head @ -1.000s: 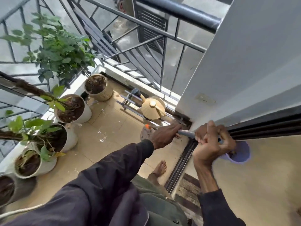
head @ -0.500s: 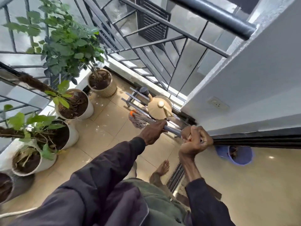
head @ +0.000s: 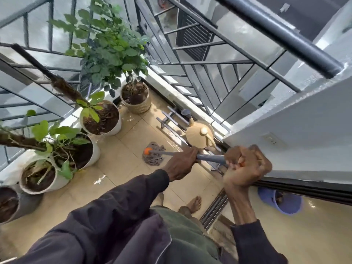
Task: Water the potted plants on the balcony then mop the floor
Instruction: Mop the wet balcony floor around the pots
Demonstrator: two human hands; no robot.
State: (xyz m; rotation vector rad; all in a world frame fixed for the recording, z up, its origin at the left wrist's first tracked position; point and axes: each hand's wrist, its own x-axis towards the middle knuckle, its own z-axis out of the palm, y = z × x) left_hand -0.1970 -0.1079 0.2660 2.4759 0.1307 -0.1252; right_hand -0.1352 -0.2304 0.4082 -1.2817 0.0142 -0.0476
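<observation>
I hold a grey-handled mop (head: 209, 158) with both hands. My left hand (head: 182, 162) grips the handle lower down, and my right hand (head: 245, 164) grips its top end. The grey string mop head (head: 153, 157), with an orange collar, lies on the wet beige floor tiles (head: 122, 168) in the middle of the balcony. Several potted plants line the left railing: a beige ribbed pot (head: 136, 101) with a leafy tree, then white pots (head: 106, 119) with dark soil. A beige watering can (head: 200, 135) stands by the far railing.
A metal rack (head: 169, 121) lies on the floor beside the watering can. A black railing (head: 209, 60) bounds the balcony. A sliding-door track (head: 215, 208) runs beside my bare foot (head: 194, 203). A blue bucket (head: 282, 201) stands indoors at right. A white wall (head: 285, 130) has a socket.
The mop head has slid left and forward across the tiles, away from the watering can. Both hands have stayed on the handle, and my view has turned slightly right.
</observation>
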